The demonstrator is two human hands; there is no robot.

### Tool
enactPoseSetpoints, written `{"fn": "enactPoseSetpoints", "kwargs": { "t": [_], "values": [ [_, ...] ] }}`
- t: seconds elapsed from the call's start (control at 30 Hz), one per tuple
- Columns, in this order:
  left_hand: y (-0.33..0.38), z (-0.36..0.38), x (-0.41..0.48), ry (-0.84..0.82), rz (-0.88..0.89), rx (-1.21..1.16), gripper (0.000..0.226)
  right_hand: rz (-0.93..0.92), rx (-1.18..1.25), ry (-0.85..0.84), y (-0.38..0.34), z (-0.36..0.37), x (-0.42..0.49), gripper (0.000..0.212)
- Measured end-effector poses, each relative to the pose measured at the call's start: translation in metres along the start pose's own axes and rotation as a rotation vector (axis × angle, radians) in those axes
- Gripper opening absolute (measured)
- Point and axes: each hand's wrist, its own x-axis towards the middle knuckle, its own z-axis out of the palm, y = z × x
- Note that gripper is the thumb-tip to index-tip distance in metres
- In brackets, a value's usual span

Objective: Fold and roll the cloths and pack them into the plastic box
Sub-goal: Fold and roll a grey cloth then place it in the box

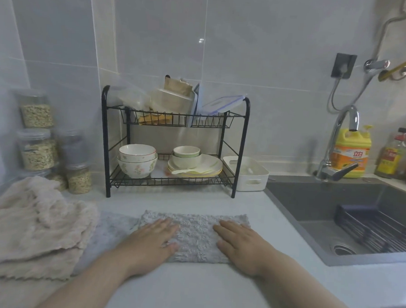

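Left grip [156,236] and right grip [237,244] press flat, grasping nothing, on the folded cloth [195,236], seemingly smoothing it for rolling

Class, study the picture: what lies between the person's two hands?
A stretch of the grey cloth, with nothing on it. The left hand and the right hand rest flat on it, one towards each end. The head view shows this.

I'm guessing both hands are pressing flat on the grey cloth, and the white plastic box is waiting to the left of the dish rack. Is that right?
Not quite. The head view shows the white plastic box to the right of the dish rack, beside the sink. The rest holds: the left hand and the right hand both lie flat on the grey cloth.
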Motion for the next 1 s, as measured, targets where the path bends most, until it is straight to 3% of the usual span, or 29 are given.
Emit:
{"fn": "enactPoseSetpoints", "kwargs": {
  "t": [0.1, 0.17, 0.23, 0.3, 0.37, 0.43, 0.53, 0.67, 0.77, 1.0],
  "values": [
    [0.006, -0.005, -0.007, 0.038, 0.003, -0.043, 0.058, 0.059, 0.18, 0.038, -0.005, -0.009, -0.006, 0.054],
    [0.016, -0.01, -0.013, 0.151, 0.049, -0.13, 0.053, 0.236, 0.392, 0.236, -0.004, -0.011, -0.009, 0.044],
    [0.028, -0.01, -0.017, 0.228, 0.065, -0.143, 0.051, 0.493, 0.282, 0.361, 0.0, -0.013, -0.014, 0.039],
    [0.034, -0.006, -0.016, 0.193, 0.007, -0.089, 0.055, 0.663, 0.105, 0.247, -0.001, -0.017, -0.019, 0.046],
    [0.037, 0.0, -0.013, 0.113, -0.062, -0.047, 0.061, 0.693, 0.127, 0.138, -0.005, -0.019, -0.024, 0.047],
    [0.039, 0.004, -0.014, 0.101, -0.103, -0.04, 0.067, 0.646, 0.238, 0.106, -0.007, -0.02, -0.021, 0.03],
    [0.046, 0.006, -0.022, 0.112, -0.126, -0.031, 0.072, 0.612, 0.442, 0.18, -0.008, -0.019, -0.022, 0.008],
    [0.059, -0.001, -0.034, 0.144, -0.138, -0.002, 0.069, 0.65, 0.66, 0.255, -0.006, -0.019, -0.028, 0.03],
    [0.071, -0.006, -0.035, 0.244, -0.01, -0.019, 0.055, 0.659, 0.829, 0.282, -0.007, -0.02, -0.031, 0.045],
    [0.085, 0.006, -0.032, 0.089, -0.006, 0.023, 0.065, 0.52, 1.039, 0.468, -0.022, -0.045, -0.034, 0.047]
  ]
}}
